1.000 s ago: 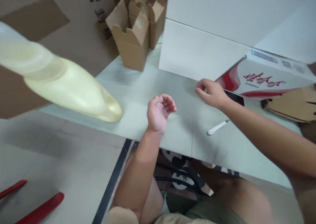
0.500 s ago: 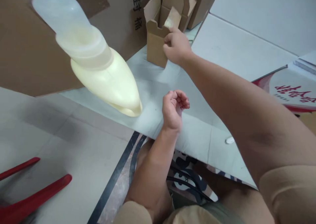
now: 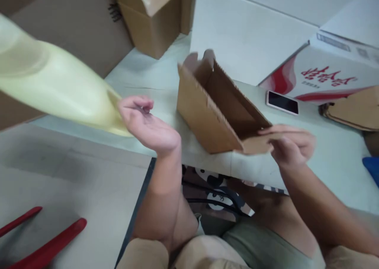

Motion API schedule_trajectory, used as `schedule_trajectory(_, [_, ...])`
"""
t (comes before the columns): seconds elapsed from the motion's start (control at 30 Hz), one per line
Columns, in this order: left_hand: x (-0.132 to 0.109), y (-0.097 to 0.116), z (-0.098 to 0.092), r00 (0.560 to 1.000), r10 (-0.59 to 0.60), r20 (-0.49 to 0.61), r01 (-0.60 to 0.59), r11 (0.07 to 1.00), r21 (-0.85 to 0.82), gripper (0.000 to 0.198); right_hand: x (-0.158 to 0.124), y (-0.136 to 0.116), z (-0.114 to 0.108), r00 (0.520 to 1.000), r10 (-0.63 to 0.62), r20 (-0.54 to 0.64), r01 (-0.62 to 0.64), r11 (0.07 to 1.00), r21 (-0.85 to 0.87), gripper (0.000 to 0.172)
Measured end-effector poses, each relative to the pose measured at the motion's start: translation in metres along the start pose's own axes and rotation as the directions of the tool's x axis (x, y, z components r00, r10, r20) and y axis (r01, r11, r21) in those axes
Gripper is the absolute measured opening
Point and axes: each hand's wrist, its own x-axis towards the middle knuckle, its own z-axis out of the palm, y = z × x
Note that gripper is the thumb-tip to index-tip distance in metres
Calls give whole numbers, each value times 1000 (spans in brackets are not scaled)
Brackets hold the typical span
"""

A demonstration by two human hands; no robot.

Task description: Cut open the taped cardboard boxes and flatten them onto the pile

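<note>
My right hand is closed on an end flap of an open brown cardboard box, which is tilted over the table. The box's inside faces up, and no contents are visible in it. My left hand has its palm turned up and its fingers loosely curled, with nothing seen in them. It overlaps the lower end of a pale yellow plastic container, smooth and rounded, whose top is cut off by the frame. Whether the hand touches it I cannot tell.
Another open cardboard box stands behind on the pale table. At the right are a phone, a white carton with red print and folded cardboard. A big brown carton stands at the left; red bars sit low left.
The view has swung right. My right hand has come back from the far boxes and now holds an open box by its flap near me. My left hand is now beside the yellow container.
</note>
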Motion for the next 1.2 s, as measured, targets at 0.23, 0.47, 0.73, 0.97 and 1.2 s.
schedule_trajectory(0.23, [-43,-43,18,681,-377,628,390,912,125,48,-66,-5,-38,977,-23,-212,40,996,75,40])
schedule_trajectory(0.47, [-82,-36,40,714,-326,620,316,940,130,39,-82,19,-39,929,62,-365,-74,997,-20,28])
schedule_trajectory(0.73, [-91,-54,32,712,-239,661,194,971,143,32,-91,28,-30,907,124,-402,-134,991,3,22])
schedule_trajectory(0.97, [-97,-54,29,747,-226,625,135,972,190,33,-96,31,-27,917,141,-373,-150,989,6,20])
schedule_trajectory(1.2, [-101,-54,41,758,-255,601,94,954,285,37,-91,31,-32,932,84,-352,-149,976,-162,14])
